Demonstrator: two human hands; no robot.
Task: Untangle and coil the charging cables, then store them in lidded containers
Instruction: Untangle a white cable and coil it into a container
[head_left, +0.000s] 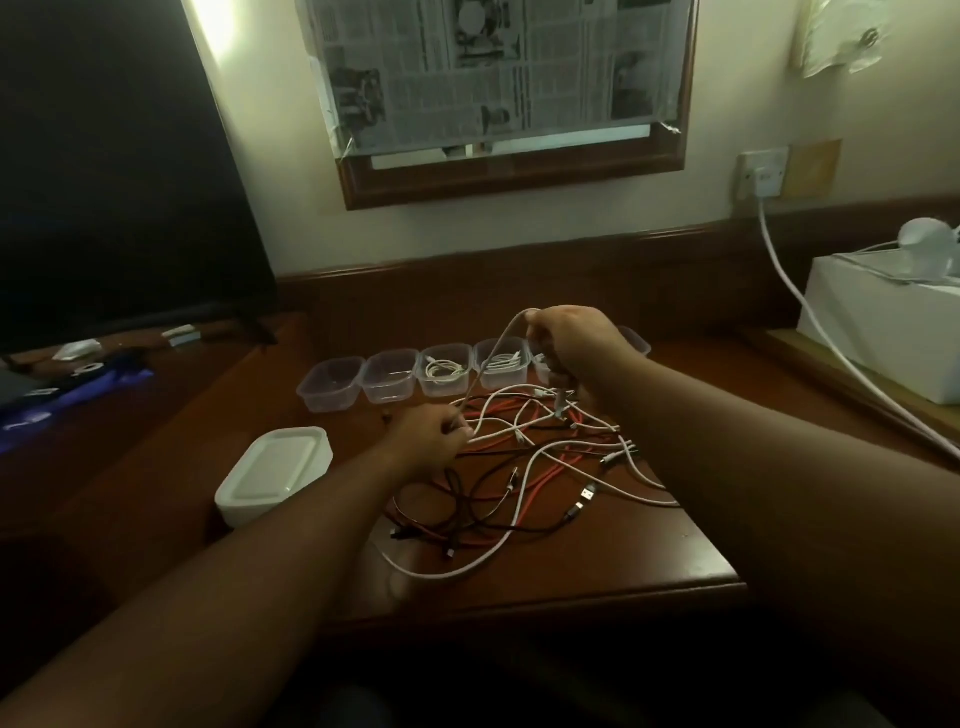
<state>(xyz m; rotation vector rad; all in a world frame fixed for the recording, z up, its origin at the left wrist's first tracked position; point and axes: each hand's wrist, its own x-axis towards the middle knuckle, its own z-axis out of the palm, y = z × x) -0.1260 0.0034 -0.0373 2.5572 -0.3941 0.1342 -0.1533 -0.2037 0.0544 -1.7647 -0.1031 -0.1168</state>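
Both hands' fingers (457, 423) pinch white cable (493, 358).

Tangled cables (524, 467) before open containers (389, 375)

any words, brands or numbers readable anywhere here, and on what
Newspaper sheets covering the wall frame: printed columns and headlines, too blurred to read.
Clear containers, stack of white lids, charging cables, white box: no text visible.
Nothing here can be quoted.

No legible text. The newspaper (498, 67) covering the window at 12 o'clock carries print too blurred to read.
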